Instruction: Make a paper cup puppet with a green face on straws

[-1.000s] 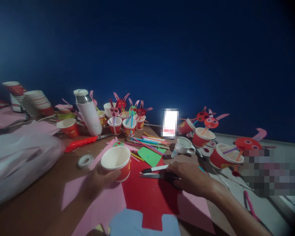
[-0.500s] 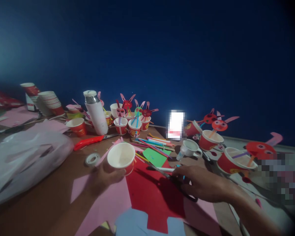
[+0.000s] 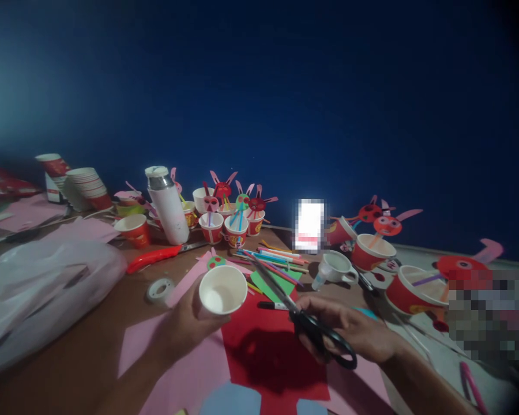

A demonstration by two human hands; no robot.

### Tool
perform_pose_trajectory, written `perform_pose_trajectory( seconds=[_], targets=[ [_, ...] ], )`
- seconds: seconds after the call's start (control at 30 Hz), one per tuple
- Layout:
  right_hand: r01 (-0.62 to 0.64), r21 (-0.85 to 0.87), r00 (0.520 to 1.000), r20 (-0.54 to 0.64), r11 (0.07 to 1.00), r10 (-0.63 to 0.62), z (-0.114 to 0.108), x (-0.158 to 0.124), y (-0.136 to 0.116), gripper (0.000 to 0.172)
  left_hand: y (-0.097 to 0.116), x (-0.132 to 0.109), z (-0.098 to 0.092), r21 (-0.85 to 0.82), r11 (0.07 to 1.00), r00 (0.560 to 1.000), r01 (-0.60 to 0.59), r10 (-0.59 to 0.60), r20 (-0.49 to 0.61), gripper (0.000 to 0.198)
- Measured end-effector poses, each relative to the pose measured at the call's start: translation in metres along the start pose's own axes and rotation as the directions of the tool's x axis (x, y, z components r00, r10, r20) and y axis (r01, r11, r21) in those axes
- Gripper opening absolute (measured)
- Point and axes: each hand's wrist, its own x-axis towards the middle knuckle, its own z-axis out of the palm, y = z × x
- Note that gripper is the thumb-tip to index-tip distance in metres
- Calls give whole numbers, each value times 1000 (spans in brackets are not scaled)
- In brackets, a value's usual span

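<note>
My left hand (image 3: 189,320) is wrapped round a paper cup (image 3: 223,290), its white open mouth tilted toward me. Black-handled scissors (image 3: 300,314) are in my right hand (image 3: 341,328), with the blades pointing up and to the left, toward the cup's right side but apart from it. Below both hands lie a red paper sheet (image 3: 268,357) and a pink paper sheet (image 3: 190,369). A black-capped marker (image 3: 270,305) rests on the red sheet behind the scissors. Green paper (image 3: 285,283) lies partly behind the blades.
Red cups with paper rabbit heads (image 3: 236,230) stand along the back; larger ones (image 3: 374,252) stand at right. A white flask (image 3: 168,210), a red-handled knife (image 3: 153,258), a tape roll (image 3: 159,290) and a plastic bag (image 3: 47,288) are at left. A mug (image 3: 337,268) stands right of several pens.
My right hand has raised the scissors off the paper, blades now angled up. My left hand has moved the cup slightly right and tilted it more toward me.
</note>
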Motion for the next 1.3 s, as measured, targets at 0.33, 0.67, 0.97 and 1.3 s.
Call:
perform_pose_trajectory(
  seconds=[0.33, 0.67, 0.97, 1.3],
  targets=[
    [-196, -44, 956, -229, 980, 181, 29, 19, -2, 19, 12, -3, 4, -32, 999, 976, 1, 6, 216, 76],
    [-249, -145, 956, -197, 958, 218, 29, 16, -7, 10, 11, -3, 4, -140, 990, 916, 6, 51, 398, 64],
    [-250, -191, 952, -225, 949, 206, 37, 14, -13, 10, 18, -2, 5, -289, 954, 845, 83, 86, 528, 55],
    [-296, -297, 927, -320, 908, 197, 46, 13, -11, 10, 10, 3, 2, -324, 933, 841, 155, 47, 538, 58]
  ],
)
